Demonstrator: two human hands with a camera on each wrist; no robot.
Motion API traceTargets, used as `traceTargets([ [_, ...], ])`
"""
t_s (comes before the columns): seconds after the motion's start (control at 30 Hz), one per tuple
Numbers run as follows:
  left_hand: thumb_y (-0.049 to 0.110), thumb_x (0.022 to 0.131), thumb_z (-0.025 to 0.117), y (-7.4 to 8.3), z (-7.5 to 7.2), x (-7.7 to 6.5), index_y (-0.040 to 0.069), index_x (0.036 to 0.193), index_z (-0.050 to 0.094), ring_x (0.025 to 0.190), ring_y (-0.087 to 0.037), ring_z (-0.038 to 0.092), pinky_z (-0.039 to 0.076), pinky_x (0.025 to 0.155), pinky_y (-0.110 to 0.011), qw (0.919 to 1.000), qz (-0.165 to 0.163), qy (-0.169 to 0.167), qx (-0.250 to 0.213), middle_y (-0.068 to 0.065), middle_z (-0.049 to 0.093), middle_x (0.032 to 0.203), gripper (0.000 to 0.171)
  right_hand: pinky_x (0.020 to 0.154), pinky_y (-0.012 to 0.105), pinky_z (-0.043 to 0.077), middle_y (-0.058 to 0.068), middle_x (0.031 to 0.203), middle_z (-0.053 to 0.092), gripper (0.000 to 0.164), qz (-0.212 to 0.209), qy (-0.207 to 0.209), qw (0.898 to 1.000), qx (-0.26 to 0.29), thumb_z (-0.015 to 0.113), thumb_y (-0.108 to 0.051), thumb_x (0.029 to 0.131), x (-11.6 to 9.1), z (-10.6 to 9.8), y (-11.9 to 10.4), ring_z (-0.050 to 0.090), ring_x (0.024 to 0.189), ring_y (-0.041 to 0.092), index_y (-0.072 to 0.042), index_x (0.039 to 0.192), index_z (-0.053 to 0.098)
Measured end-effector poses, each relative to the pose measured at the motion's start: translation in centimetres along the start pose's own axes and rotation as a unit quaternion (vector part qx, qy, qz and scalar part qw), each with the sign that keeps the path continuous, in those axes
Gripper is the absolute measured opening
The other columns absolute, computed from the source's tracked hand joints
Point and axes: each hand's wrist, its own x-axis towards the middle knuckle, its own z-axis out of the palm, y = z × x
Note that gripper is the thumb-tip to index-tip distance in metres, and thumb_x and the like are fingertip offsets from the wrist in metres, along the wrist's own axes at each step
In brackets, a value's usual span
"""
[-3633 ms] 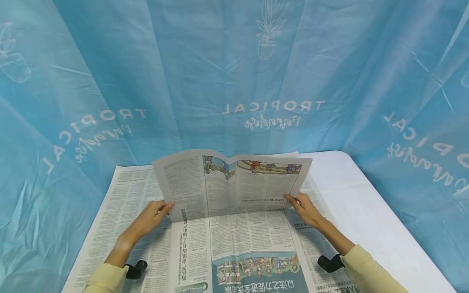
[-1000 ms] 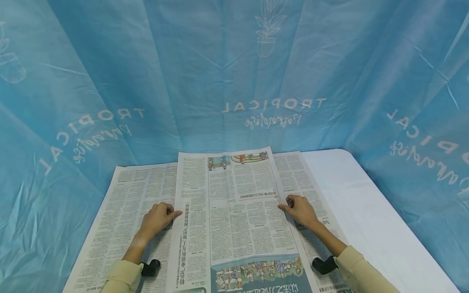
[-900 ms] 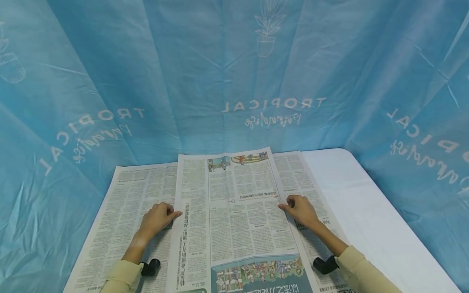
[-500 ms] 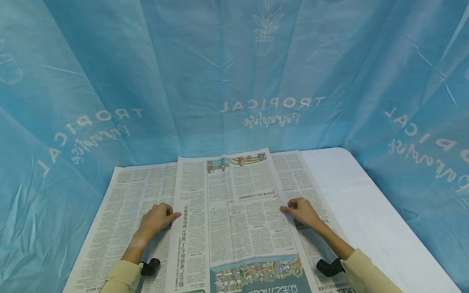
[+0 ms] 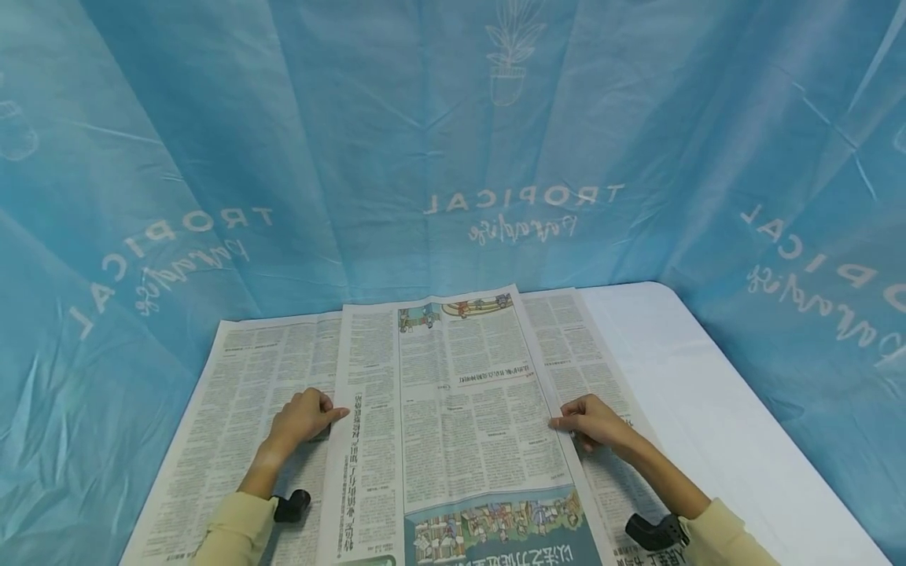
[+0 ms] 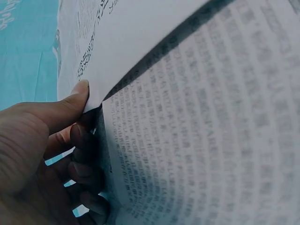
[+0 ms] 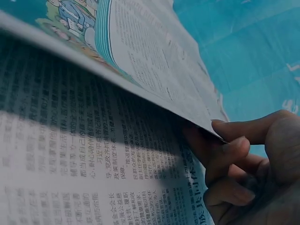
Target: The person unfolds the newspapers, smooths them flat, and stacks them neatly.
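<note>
A newspaper sheet (image 5: 467, 424) with coloured drawings lies unfolded over a wider newspaper (image 5: 255, 401) in the head view. My left hand (image 5: 304, 417) pinches its left edge between thumb and fingers. On the opposite edge, my right hand (image 5: 594, 424) pinches the sheet a little nearer to me. Both wrist views show the edge raised off the paper beneath: the left thumb (image 6: 75, 101) presses on top with curled fingers below, and the right fingers (image 7: 229, 150) hold the margin from the side. A dark shadow falls under the lifted sheet.
Both newspapers lie on a white table (image 5: 679, 393), whose bare surface shows at the right. A blue printed curtain (image 5: 439, 157) hangs behind and on both sides. Black wrist devices (image 5: 293, 505) sit at the cuffs.
The sheet's far half, folded up toward me earlier, now lies spread out away from me. Lately my right hand has slid along the right edge toward me; the left has barely moved.
</note>
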Motion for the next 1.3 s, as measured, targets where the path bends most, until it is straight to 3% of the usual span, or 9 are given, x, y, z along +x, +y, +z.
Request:
traceTargets([
  [0.23,0.034,0.09,0.071,-0.2,0.3,-0.1,0.014,0.06,0.048,0.049,-0.011,0.031,0.026,0.049,-0.026,0.9998,0.009,0.014,-0.014,0.005,0.032,0.052,0.042,0.038,0.019,0.025,0.003,0.059,0.064,0.023,-0.009,-0.027,0.999,0.029,0.064,-0.016,0.093,-0.4,-0.3,0.5,0.038,0.036,0.002,0.006,0.097,0.071],
  [0.4,0.032,0.09,0.07,-0.4,0.6,-0.1,0.014,0.06,0.049,0.048,-0.01,0.03,0.025,0.049,-0.026,0.9995,0.016,0.017,-0.022,0.005,0.032,0.052,0.041,0.038,0.019,0.025,-0.001,0.049,0.053,0.025,-0.003,-0.029,0.999,0.032,0.065,-0.017,0.093,-0.2,-0.1,1.2,0.035,0.035,0.003,0.002,0.078,0.064],
  [0.6,0.031,0.09,0.07,-0.2,0.5,-0.2,0.012,0.065,0.054,0.049,-0.011,0.033,0.028,0.049,-0.027,0.9994,0.013,0.024,-0.02,0.004,0.036,0.053,0.036,0.037,0.019,0.026,-0.004,0.044,0.05,0.027,-0.005,-0.024,0.999,0.032,0.064,-0.021,0.094,0.1,0.0,2.1,0.034,0.034,0.002,-0.002,0.075,0.064],
  [0.8,0.032,0.09,0.07,-0.2,0.3,-0.2,0.014,0.064,0.048,0.049,-0.011,0.029,0.025,0.049,-0.026,0.9997,0.009,0.008,-0.021,0.005,0.032,0.053,0.039,0.037,0.019,0.026,-0.003,0.044,0.051,0.032,-0.007,-0.017,0.999,0.038,0.065,-0.025,0.094,0.2,0.3,2.6,0.035,0.034,0.003,-0.008,0.068,0.057],
  [1.0,0.027,0.09,0.071,0.3,0.0,-0.2,0.004,0.086,0.045,0.057,-0.017,0.041,0.032,0.054,-0.03,0.9998,0.007,-0.008,-0.014,-0.004,0.044,0.065,0.035,0.036,0.018,0.025,-0.002,0.046,0.055,0.034,-0.014,-0.007,0.999,0.046,0.066,-0.024,0.093,0.0,0.6,2.6,0.044,0.035,0.004,-0.009,0.066,0.054],
  [1.13,0.016,0.089,0.071,1.4,0.1,0.1,0.0,0.096,0.041,0.057,-0.019,0.042,0.032,0.054,-0.03,0.9988,0.029,-0.002,-0.04,-0.008,0.047,0.069,0.035,0.037,0.018,0.024,-0.001,0.045,0.053,0.041,-0.02,-0.006,0.999,0.047,0.066,-0.023,0.093,-0.1,0.7,2.4,0.041,0.034,0.004,-0.012,0.061,0.043],
  [1.3,0.011,0.092,0.066,4.0,0.9,1.2,0.001,0.1,0.057,0.051,-0.013,0.04,0.033,0.05,-0.027,0.9912,0.102,0.007,-0.084,-0.005,0.049,0.062,0.017,0.037,0.018,0.024,-0.002,0.044,0.051,0.04,-0.03,-0.005,0.999,0.043,0.065,-0.023,0.094,-0.1,0.7,2.6,0.037,0.034,0.004,-0.01,0.062,0.045],
])
